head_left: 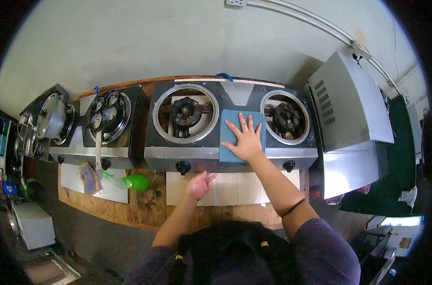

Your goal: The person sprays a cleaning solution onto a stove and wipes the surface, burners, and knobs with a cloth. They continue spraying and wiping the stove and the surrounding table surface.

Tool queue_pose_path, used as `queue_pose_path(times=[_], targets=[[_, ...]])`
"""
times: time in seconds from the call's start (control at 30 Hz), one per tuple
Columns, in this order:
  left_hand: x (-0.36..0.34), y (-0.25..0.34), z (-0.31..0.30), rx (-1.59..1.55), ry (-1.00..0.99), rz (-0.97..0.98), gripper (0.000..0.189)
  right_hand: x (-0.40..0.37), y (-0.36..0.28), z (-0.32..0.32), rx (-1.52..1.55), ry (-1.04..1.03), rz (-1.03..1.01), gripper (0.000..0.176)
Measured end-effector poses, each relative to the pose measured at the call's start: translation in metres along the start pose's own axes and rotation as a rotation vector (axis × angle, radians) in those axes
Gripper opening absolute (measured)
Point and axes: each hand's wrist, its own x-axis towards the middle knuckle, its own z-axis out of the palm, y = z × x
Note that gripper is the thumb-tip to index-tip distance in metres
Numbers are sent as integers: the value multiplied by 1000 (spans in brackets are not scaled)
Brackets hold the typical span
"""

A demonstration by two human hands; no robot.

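Right hand (247,142) with fingers spread and palm down, flat on a folded-looking blue cloth (228,147), grasping nothing. Cloth under that hand, between the two burners of a stove (201,153), its near edge over the front lip. Left hand (199,186) loosely curled, just below the stove's front edge and near a black knob (183,167); contact with the edge or any grip impossible to tell.

Ahead of the left hand, a larger burner (186,113) inside a wide metal ring; to the right of the right hand, a smaller burner (286,118), likewise ringed.

Containers, all to the left of the left hand. Nearest: green bottle (137,183) with pale green nozzle, on the wooden bench (152,202); contents not discernible. Beyond, on a second stove: dark pan (107,114) with four round cups, handle toward the near side; contents of the cups unclear. Farthest: metal pot (51,118), inside not visible. Just past the nozzle, a purple-and-tan pad (89,179).
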Motion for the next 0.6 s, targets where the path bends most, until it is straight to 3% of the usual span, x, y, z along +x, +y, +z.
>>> queue_pose_path(times=[0.1, 0.23, 0.33, 0.43, 0.5, 0.6], targets=[[-1, -2, -19, -8, -77, -49, 21, 21, 0, 4, -18, -50, 1, 67], [-6, -7, 6, -81, -10, 18, 31, 82, 22, 30, -40, 55, 33, 61], [12, -27, -32, -60, 24, 57, 35, 150, 42, 42, -45, 87, 107, 57], [3, -21, -8, -9, 32, 9, 39, 181, 49, 50, -39, 118, 96, 53], [3, -23, -4, 10, 69, 52, 42, 168, 43, 52, -35, 114, 11, 50], [7, -20, 8, -9, 156, 61, 43, 83, 0, 37, -50, 57, -218, 49]])
